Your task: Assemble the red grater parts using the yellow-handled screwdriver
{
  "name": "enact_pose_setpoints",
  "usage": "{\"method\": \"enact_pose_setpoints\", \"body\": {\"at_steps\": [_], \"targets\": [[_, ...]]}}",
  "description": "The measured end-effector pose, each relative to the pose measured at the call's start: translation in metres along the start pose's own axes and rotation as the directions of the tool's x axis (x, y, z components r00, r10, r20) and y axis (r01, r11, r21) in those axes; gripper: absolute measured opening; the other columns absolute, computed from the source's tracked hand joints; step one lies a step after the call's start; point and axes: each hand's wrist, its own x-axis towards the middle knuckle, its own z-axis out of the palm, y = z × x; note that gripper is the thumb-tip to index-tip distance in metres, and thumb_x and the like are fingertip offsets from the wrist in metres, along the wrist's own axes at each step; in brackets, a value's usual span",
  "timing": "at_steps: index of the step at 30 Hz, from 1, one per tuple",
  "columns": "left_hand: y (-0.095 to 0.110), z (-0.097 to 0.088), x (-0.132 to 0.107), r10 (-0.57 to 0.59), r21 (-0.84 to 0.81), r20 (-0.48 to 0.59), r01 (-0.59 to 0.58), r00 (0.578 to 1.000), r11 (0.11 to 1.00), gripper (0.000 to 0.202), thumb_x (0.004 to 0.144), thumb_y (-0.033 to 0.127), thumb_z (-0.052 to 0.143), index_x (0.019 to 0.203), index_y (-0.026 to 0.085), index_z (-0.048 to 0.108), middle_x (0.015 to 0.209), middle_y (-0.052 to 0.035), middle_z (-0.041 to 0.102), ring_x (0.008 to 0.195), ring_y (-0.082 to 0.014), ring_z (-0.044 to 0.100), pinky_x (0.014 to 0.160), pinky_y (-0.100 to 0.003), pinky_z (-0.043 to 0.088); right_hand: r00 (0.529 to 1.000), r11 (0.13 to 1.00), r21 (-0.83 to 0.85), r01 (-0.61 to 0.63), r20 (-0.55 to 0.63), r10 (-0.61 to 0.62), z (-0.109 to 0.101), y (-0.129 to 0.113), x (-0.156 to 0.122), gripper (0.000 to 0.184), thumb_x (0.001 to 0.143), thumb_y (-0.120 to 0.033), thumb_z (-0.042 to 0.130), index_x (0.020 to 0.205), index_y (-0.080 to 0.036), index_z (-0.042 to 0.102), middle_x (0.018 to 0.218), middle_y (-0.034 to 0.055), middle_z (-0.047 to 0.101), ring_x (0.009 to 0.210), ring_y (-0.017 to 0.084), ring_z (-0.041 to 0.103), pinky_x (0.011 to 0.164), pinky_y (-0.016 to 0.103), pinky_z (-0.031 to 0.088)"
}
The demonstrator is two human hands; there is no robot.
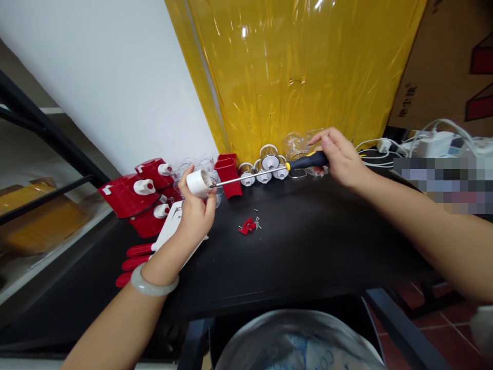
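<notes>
Forearms foremost — left hand at eight o'clock, fingers wrapped round a white hollow cylinder; right hand towards two, half-curled around a screwdriver.

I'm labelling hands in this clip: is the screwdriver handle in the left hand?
No, the right hand holds the screwdriver by its handle, while the left hand holds a white cylindrical part.

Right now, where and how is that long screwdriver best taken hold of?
Probably around its thick black-and-yellow handle, coming from the right: that end points right and is far wider than the slim metal shaft, which runs left to the white cylinder.
</notes>
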Motion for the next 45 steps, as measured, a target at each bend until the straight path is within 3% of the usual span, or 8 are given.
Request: {"method": "enact_pose_setpoints", "body": {"at_steps": [9, 15, 23, 26, 32, 36, 41, 45], "targets": [[0.002, -0.002, 0.002, -0.003, 0.01, -0.032, 0.003, 0.999, 1.0, 0.067, 0.084, 0.021, 0.065, 0.144, 0.013, 0.036, 0.136, -0.0213, 0.048, 0.106, -0.0255, 0.065, 0.101, -0.046, 0.053, 0.999, 0.987, 0.16, 0.032, -0.025, -0.028, -0.002, 0.002, 0.002, 0.04, 0.079, -0.043, 0.081, 0.105, -0.032, 0.053, 0.087, -0.0006, 0.06, 0.065, 0.016, 0.06, 0.056, 0.033, 0.053], [0.005, 0.0, -0.001, -0.001, 0.048, -0.027, 0.002, 1.0, 0.999, 0.061, 0.084, 0.02, 0.064, 0.139, 0.01, 0.04, 0.115, -0.0157, 0.058, 0.112, -0.0287, 0.063, 0.106, -0.051, 0.048, 0.997, 0.924, 0.376, -0.063, 0.068, 0.04, -0.003, -0.006, 0.003, 0.052, 0.066, -0.026, 0.084, 0.105, -0.032, 0.051, 0.087, -0.0043, 0.059, 0.072, 0.013, 0.06, 0.066, 0.031, 0.054], [0.001, 0.0, 0.0, -0.036, 0.058, -0.027, 0.037, 0.999, 0.998, 0.067, 0.087, 0.027, 0.063, 0.145, 0.011, 0.032, 0.128, -0.0217, 0.055, 0.102, -0.0253, 0.067, 0.095, -0.045, 0.055, 1.0, 0.995, 0.096, 0.001, 0.022, -0.003, 0.0, -0.002, -0.001, 0.042, 0.091, -0.069, 0.055, 0.1, -0.028, 0.055, 0.059, -0.0026, 0.054, 0.044, 0.014, 0.051, 0.039, 0.03, 0.037], [0.001, -0.001, 0.001, -0.032, 0.066, -0.022, 0.034, 0.999, 0.997, 0.066, 0.089, 0.025, 0.06, 0.146, 0.011, 0.03, 0.121, -0.0201, 0.06, 0.095, -0.0233, 0.068, 0.092, -0.044, 0.056, 1.0, 1.0, 0.006, -0.004, 0.015, 0.004, -0.002, 0.001, -0.001, 0.035, 0.091, -0.062, 0.062, 0.099, -0.029, 0.053, 0.055, -0.0051, 0.045, 0.038, 0.011, 0.041, 0.035, 0.027, 0.029], [0.002, 0.0, -0.002, -0.026, 0.078, 0.0, 0.025, 1.0, 0.997, 0.066, 0.09, 0.025, 0.06, 0.147, 0.011, 0.03, 0.116, -0.0175, 0.062, 0.093, -0.0239, 0.069, 0.095, -0.047, 0.055, 1.0, 0.97, 0.241, 0.003, 0.023, -0.009, -0.001, 0.0, 0.004, 0.046, 0.074, -0.038, 0.081, 0.107, -0.033, 0.049, 0.091, -0.0003, 0.059, 0.071, 0.017, 0.062, 0.056, 0.033, 0.054], [0.004, 0.001, -0.004, -0.027, 0.07, 0.031, 0.025, 0.999, 0.997, 0.066, 0.09, 0.025, 0.061, 0.146, 0.009, 0.031, 0.112, -0.0168, 0.062, 0.093, -0.024, 0.069, 0.097, -0.048, 0.053, 0.999, 0.966, 0.259, -0.002, 0.035, -0.007, 0.0, -0.006, 0.002, 0.053, 0.069, -0.042, 0.083, 0.107, -0.033, 0.048, 0.098, 0.0005, 0.062, 0.085, 0.02, 0.065, 0.067, 0.036, 0.058], [0.002, 0.001, -0.002, -0.071, 0.037, 0.027, 0.07, 0.997, 0.997, 0.068, 0.089, 0.029, 0.063, 0.146, 0.009, 0.03, 0.111, -0.0164, 0.061, 0.087, -0.0227, 0.068, 0.091, -0.045, 0.056, 1.0, 0.99, 0.142, -0.003, 0.008, 0.002, 0.0, -0.005, 0.002, 0.044, 0.084, -0.07, 0.063, 0.095, -0.028, 0.053, 0.074, 0.0006, 0.059, 0.056, 0.016, 0.057, 0.046, 0.031, 0.047], [-0.001, 0.001, -0.002, -0.086, 0.045, 0.024, 0.084, 0.996, 0.995, 0.068, 0.089, 0.026, 0.061, 0.146, 0.009, 0.03, 0.104, -0.013, 0.063, 0.084, -0.0208, 0.068, 0.084, -0.04, 0.057, 0.999, 0.998, 0.054, -0.037, 0.022, 0.036, -0.002, -0.002, 0.002, 0.038, 0.087, -0.063, 0.065, 0.093, -0.027, 0.054, 0.062, -0.0025, 0.051, 0.043, 0.012, 0.046, 0.038, 0.029, 0.036]]}}
